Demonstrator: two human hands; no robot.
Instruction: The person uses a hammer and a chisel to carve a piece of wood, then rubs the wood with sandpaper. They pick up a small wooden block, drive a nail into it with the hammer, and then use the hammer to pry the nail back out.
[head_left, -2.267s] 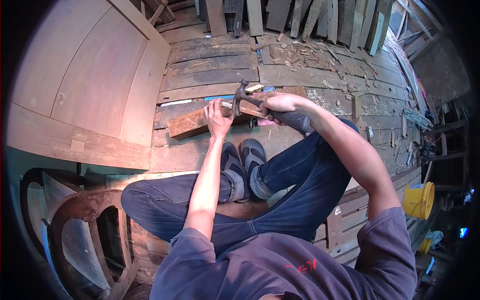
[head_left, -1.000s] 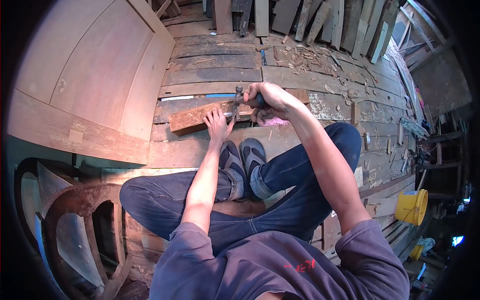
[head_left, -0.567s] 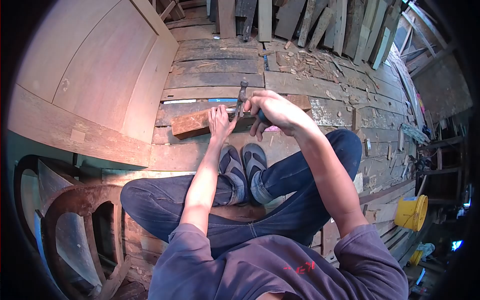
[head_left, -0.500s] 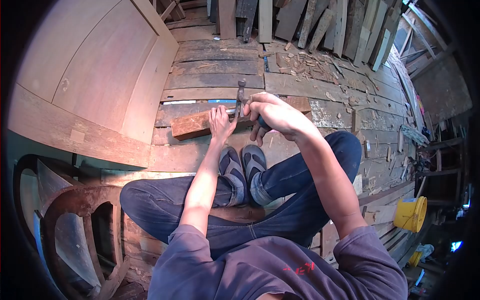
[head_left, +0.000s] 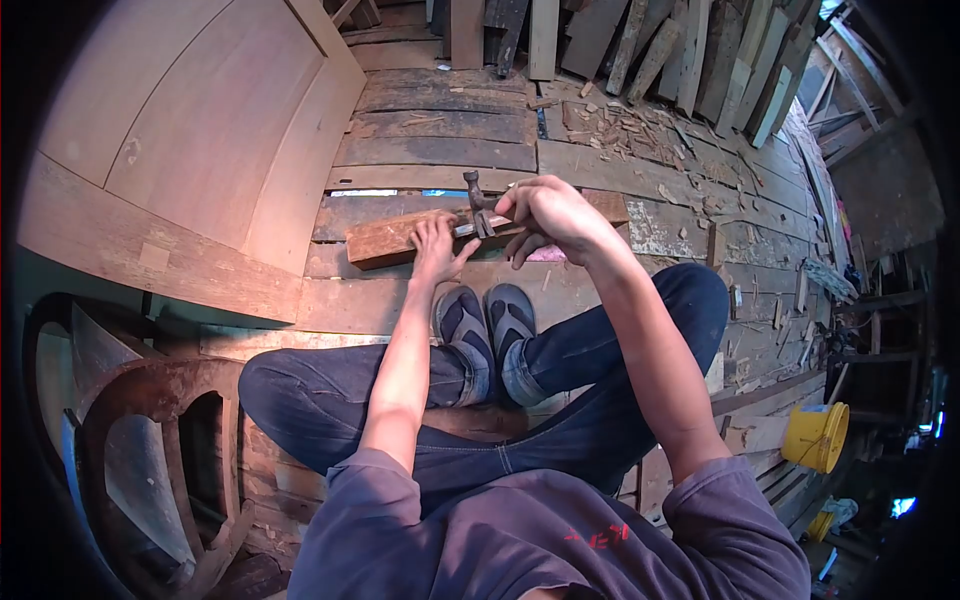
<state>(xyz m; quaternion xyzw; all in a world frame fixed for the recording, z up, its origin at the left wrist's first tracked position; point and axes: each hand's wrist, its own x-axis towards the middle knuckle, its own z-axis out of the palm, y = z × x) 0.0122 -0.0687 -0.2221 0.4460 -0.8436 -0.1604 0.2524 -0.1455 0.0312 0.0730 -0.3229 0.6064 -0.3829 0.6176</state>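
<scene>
A reddish wooden block lies across the plank floor in front of the feet. My left hand rests on its left part, thumb apart, by a short shiny metal piece; whether the fingers grip that piece is unclear. Just right of it, the dark metal hammer head is upright over the block. My right hand is closed round the hammer's handle, which the fingers mostly hide.
Large wooden panel at the left, curved wooden frame below it. Boards lean at the top, with wood chips on the floor. Yellow bucket at the right. My sandalled feet stand near the block.
The hammer head has moved slightly down and is turned differently. My left hand's thumb has spread from the fingers. The whole view has shifted slightly.
</scene>
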